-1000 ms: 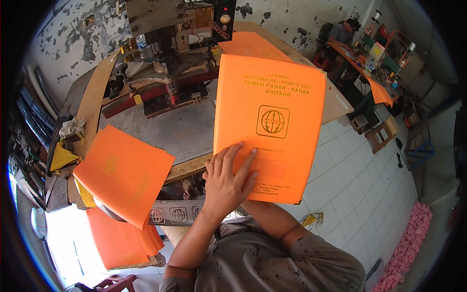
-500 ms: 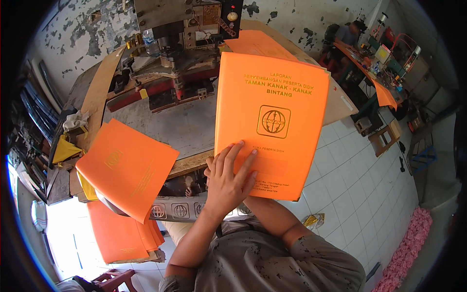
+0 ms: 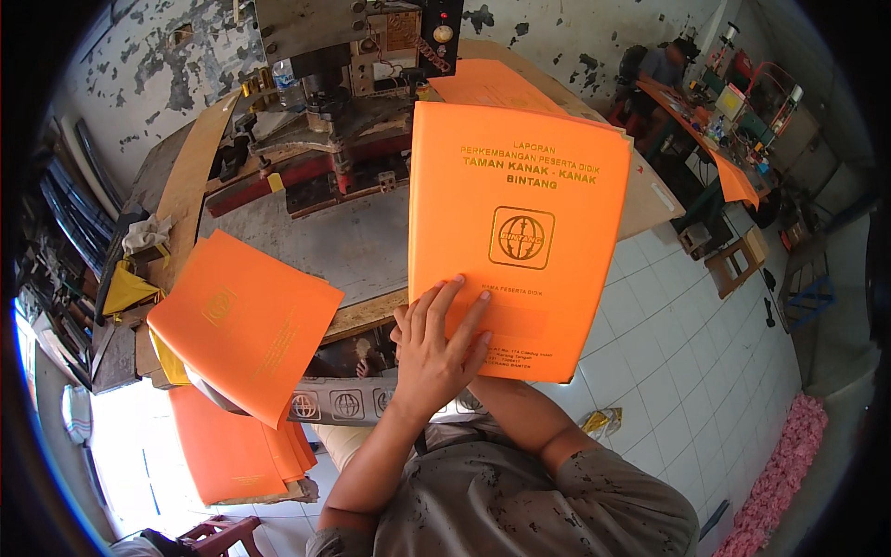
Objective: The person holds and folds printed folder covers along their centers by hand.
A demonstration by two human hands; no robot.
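Note:
An orange folder cover point(image 3: 575, 278) with gold-stamped lettering and a framed globe emblem is held up in front of me, facing me. Layered edges at its upper right corner suggest more covers behind. My left hand point(image 3: 438, 348) lies on the cover's lower left part, fingers stretched out across the front. My right forearm point(image 3: 520, 408) passes behind the lower edge; the right hand supports the cover from behind and is mostly hidden. Left of it, another stamped orange cover point(image 3: 251, 316) lies tilted at the bench's near edge, over a yellow sheet point(image 3: 167, 357).
A stamping press point(image 3: 325, 111) stands behind the metal bench plate point(image 3: 348, 241). A silver foil strip with globe marks point(image 3: 345, 404) hangs near my waist. Orange covers point(image 3: 227, 446) are stacked low left; another sheet point(image 3: 497, 84) lies behind. A person point(image 3: 664, 70) sits far right.
The held cover and my left hand have barely moved; the cover's top tips slightly lower. The rest of the scene shifts a little with the view.

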